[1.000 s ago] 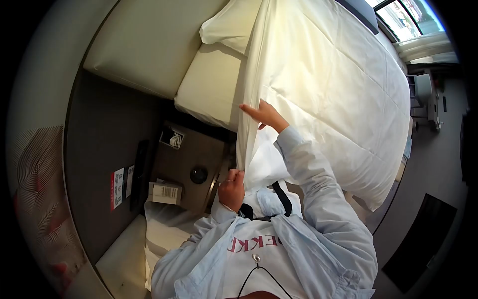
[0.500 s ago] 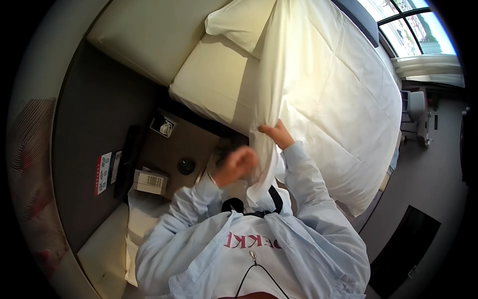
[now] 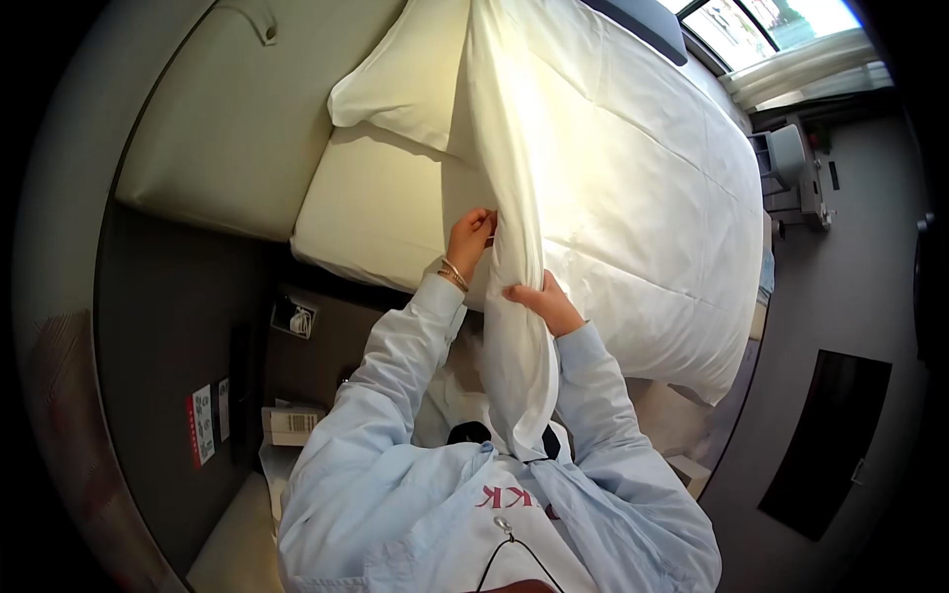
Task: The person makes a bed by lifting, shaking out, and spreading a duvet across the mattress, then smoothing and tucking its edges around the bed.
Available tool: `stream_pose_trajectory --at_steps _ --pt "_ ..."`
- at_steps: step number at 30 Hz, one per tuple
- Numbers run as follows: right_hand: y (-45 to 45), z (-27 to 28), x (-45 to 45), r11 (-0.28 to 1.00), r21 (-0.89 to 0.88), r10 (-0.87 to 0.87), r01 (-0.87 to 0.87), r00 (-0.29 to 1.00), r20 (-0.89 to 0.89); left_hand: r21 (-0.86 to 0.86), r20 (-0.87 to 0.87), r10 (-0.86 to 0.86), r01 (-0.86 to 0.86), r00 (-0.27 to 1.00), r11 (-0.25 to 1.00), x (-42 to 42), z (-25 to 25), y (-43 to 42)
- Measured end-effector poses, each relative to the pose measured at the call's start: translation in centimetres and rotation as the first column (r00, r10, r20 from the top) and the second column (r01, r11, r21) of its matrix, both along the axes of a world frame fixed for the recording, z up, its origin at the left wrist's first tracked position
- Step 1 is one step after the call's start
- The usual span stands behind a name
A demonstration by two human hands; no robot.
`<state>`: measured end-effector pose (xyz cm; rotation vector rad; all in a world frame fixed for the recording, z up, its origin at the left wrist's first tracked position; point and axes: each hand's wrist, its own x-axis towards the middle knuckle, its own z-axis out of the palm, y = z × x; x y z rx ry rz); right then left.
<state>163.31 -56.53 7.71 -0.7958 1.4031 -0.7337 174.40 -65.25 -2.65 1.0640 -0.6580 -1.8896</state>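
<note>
At left of the frame, shows a red-edged printed sign (image 3: 202, 425) on the dark wall panel (image 3: 148, 316), with a cream headboard panel (image 3: 222, 138) at upper left; farther right, shows a small printed box (image 3: 292, 427) at lower left and, above that, an open dark box (image 3: 295, 314) with white contents, beside the brown nightstand top (image 3: 331, 356); at upper left of centre, has a white-covered mattress (image 3: 371, 198) and a white pillow (image 3: 400, 89); near centre, bends the left hand (image 3: 473, 240), bracelets (image 3: 454, 274) at the wrist, to the left edge of the white duvet (image 3: 633, 178), fingertips partly hidden; cannot tell grip from mere touch; spreads the duvet from centre to upper right, gathered fold hanging to lower centre; just right of the fold, grasps duvet cloth with the right hand (image 3: 547, 302), thumb across; at upper right, shows a window (image 3: 761, 25), a curtain (image 3: 811, 74) and a chair (image 3: 786, 155); at lower right, a black rectangular panel (image 3: 828, 445).
</note>
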Motion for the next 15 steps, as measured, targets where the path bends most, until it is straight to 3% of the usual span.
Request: stream_pose_trajectory --at_steps 1,4,8,12,15 --pt "-0.1 -0.2 -0.5 1.0 -0.002 -0.011 0.011 1.0 0.007 -0.002 0.007 -0.011 0.011 1.0 1.0 -0.2 -0.2 0.0" --pt "0.0 -0.5 -1.9 0.998 0.048 -0.037 0.032 0.994 0.1 0.014 -0.063 0.177 -0.177 0.982 0.984 -0.2 -0.3 0.8" --pt "-0.2 -0.9 -3.0 0.995 0.103 -0.012 -0.007 0.984 0.179 -0.115 0.003 0.186 -0.185 0.983 0.976 0.8 0.6 0.5" --pt "-1.4 0.1 -3.8 0.999 0.012 0.046 -0.051 0.97 0.239 -0.102 0.137 0.137 -0.124 0.981 0.987 1.2 1.0 0.3" --pt "-1.3 0.2 -4.6 0.993 0.118 -0.015 -0.024 0.949 0.315 -0.052 0.109 0.162 -0.157 0.981 0.986 1.2 0.5 0.1"
